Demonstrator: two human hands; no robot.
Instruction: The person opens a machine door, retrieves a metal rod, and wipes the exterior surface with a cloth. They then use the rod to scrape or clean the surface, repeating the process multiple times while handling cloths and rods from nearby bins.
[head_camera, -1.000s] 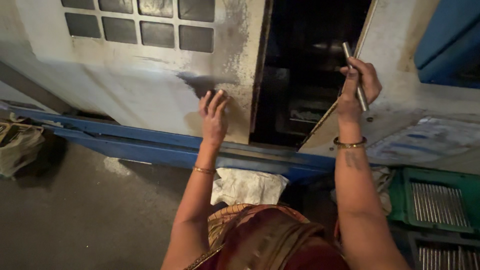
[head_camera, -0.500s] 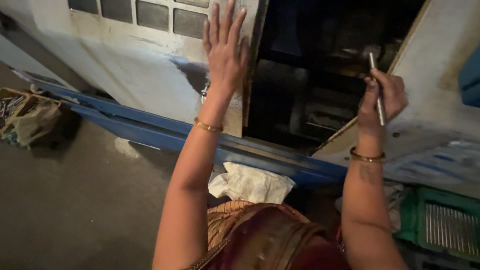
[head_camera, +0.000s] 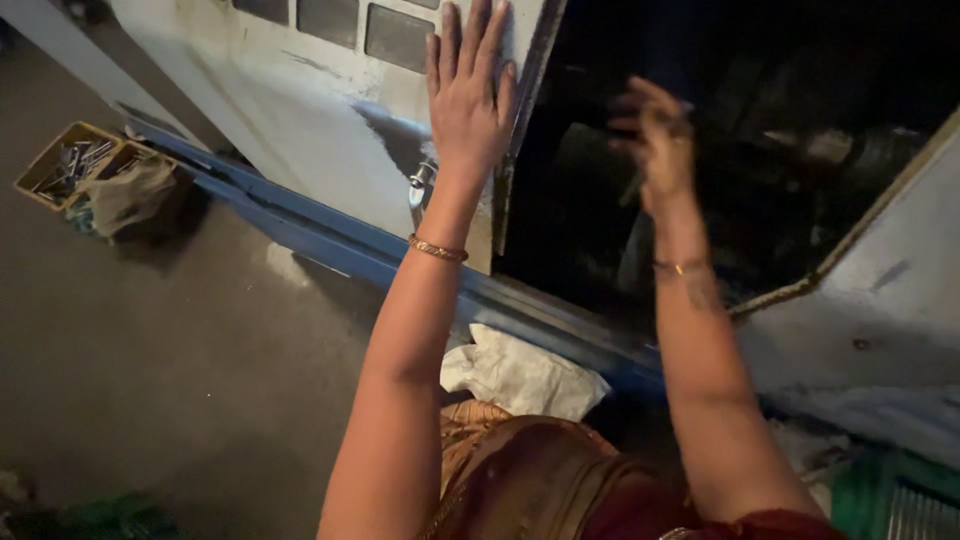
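My left hand (head_camera: 468, 95) lies flat, fingers spread, on the white machine door (head_camera: 320, 110) close to its right edge, just above a small metal latch (head_camera: 422, 183). My right hand (head_camera: 655, 145) is blurred and raised inside the dark machine opening (head_camera: 790, 150). Its fingers are curled around a thin metal tool, of which only a dark end shows below the palm. Both wrists wear bangles.
A blue base rail (head_camera: 330, 245) runs under the door. A white cloth (head_camera: 520, 375) lies on the floor by my knees. A yellow crate of metal parts (head_camera: 70, 165) stands at the left. An open white panel (head_camera: 880, 310) and a green grille (head_camera: 890, 500) are at the right.
My left hand slid up the door and stays pressed there. My right hand moved left from the open panel into the dark opening with the tool. The view drew closer.
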